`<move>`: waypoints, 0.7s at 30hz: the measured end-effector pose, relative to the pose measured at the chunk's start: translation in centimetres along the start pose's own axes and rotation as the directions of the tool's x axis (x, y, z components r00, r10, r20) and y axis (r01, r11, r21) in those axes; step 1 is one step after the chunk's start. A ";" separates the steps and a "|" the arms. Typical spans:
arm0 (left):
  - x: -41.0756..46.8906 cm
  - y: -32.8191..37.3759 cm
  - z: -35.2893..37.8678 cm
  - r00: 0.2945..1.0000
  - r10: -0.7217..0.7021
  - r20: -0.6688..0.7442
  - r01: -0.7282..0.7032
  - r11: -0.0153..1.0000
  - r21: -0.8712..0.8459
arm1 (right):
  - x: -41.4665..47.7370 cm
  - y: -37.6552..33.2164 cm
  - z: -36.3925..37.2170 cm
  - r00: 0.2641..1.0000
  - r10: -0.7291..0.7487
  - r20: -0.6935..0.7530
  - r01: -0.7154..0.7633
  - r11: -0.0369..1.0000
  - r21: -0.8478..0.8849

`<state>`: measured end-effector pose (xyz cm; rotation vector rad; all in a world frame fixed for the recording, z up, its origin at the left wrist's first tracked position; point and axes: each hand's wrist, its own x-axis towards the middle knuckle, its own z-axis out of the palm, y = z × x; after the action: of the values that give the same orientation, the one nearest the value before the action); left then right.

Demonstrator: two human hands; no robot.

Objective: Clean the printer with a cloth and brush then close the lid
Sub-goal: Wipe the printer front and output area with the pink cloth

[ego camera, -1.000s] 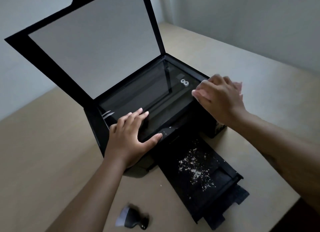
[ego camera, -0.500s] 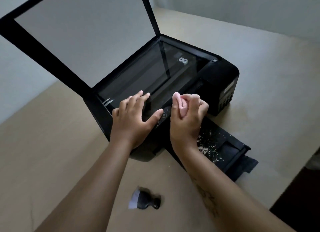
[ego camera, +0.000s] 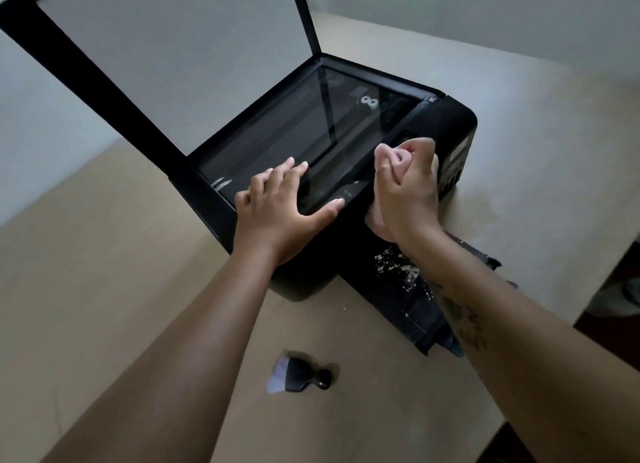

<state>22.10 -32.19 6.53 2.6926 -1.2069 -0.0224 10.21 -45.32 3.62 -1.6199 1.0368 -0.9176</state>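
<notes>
A black printer [ego camera: 446, 123] stands on the table with its lid [ego camera: 166, 71] raised, showing the scanner glass [ego camera: 298, 133]. My left hand [ego camera: 277, 206] lies flat on the front edge of the glass, fingers straight and thumb by the control panel. My right hand [ego camera: 408, 189] grips a bunched pink cloth [ego camera: 388, 159] at the printer's front right, above the output tray [ego camera: 412, 310]. White crumbs [ego camera: 394, 265] are scattered on that tray. A small black brush [ego camera: 298, 376] with pale bristles lies on the table near me.
The beige table [ego camera: 121, 272] reaches to its right edge [ego camera: 609, 289], where darker floor shows. Grey walls stand behind the printer and to the left.
My right hand with the cloth moved from the printer's right top edge to the front by the control panel, then slightly right. My left hand stayed on the glass.
</notes>
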 end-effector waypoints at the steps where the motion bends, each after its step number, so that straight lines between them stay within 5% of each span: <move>1: -0.1 0.0 0.0 1.000 0.005 0.002 -0.005 1.000 0.002 | -0.6 -0.2 1.0 0.997 0.032 -0.077 -0.026 0.997 0.074; 4: -0.1 0.0 0.0 1.000 0.007 0.003 -0.007 1.000 -0.003 | -3.0 -0.5 4.3 0.955 0.188 -0.229 -0.092 0.923 0.373; 7: 0.0 0.0 0.0 1.000 0.005 -0.005 -0.005 1.000 -0.005 | -6.0 -0.2 6.7 0.922 0.317 -0.222 -0.145 0.814 0.562; 14: 0.0 -0.2 0.2 1.000 0.018 -0.005 -0.018 1.000 -0.002 | -15.4 0.7 9.9 0.923 0.382 -0.044 -0.285 0.755 0.591; 17: -0.2 -0.3 0.3 1.000 0.026 -0.008 -0.026 1.000 0.001 | -15.0 0.7 9.4 0.861 0.504 0.074 -0.420 0.621 0.662; 20: -0.2 -0.2 0.4 1.000 0.025 -0.013 -0.025 1.000 -0.007 | -11.2 0.6 9.0 0.772 0.627 0.106 -0.431 0.393 0.812; 21: -0.1 -0.2 0.4 1.000 0.025 -0.017 -0.025 1.000 -0.010 | -9.9 0.6 8.8 0.760 0.644 0.089 -0.427 0.391 0.816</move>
<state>22.12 -32.01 6.11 2.6632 -1.2314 -0.0027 14.62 -33.38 -0.02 -0.3228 0.9942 -0.9226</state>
